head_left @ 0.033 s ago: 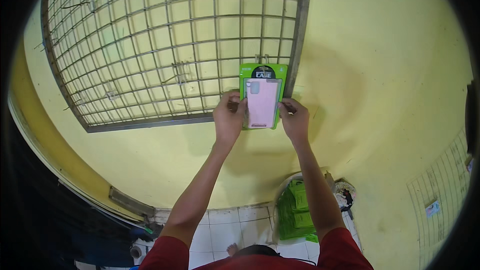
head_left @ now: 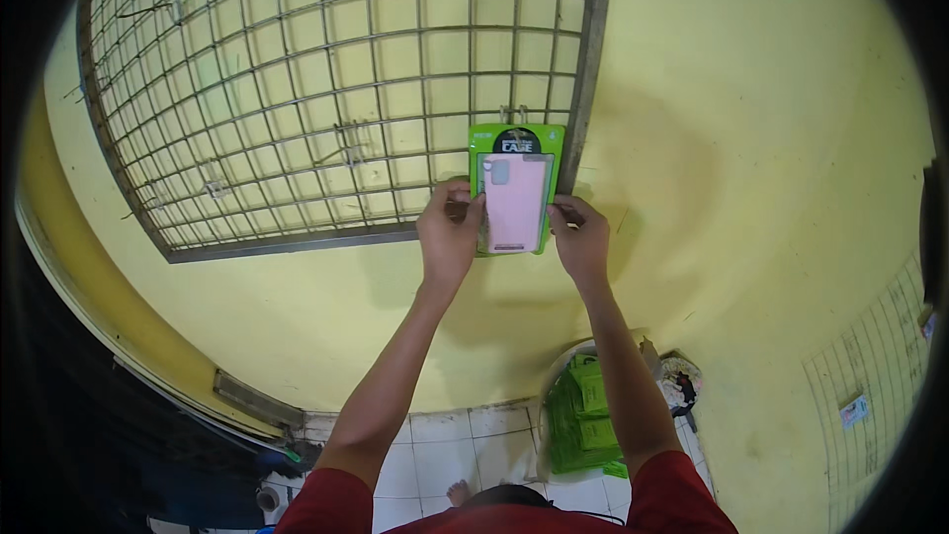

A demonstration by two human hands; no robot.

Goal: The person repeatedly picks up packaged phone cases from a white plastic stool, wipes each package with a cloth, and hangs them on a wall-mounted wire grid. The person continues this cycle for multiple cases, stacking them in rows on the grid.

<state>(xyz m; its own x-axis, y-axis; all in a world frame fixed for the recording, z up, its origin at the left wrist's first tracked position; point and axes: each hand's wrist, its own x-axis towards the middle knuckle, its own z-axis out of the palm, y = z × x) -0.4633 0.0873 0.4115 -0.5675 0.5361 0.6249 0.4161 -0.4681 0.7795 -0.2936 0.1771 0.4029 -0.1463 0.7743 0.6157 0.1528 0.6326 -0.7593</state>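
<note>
Head view: the pink-and-green phone-case package (head_left: 516, 193) stands upright below a wire hook (head_left: 505, 115) (whether it hangs there, I cannot tell), its sides pinched by the left hand (head_left: 452, 234) and the right hand (head_left: 581, 237), before the metal grid (head_left: 297, 244); almost nothing has changed, so the hold seems steady.

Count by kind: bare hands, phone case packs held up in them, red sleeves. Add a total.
Bare hands: 2 (left hand, right hand)
Phone case pack: 1
Red sleeves: 2 (left sleeve, right sleeve)
Total: 5
</note>
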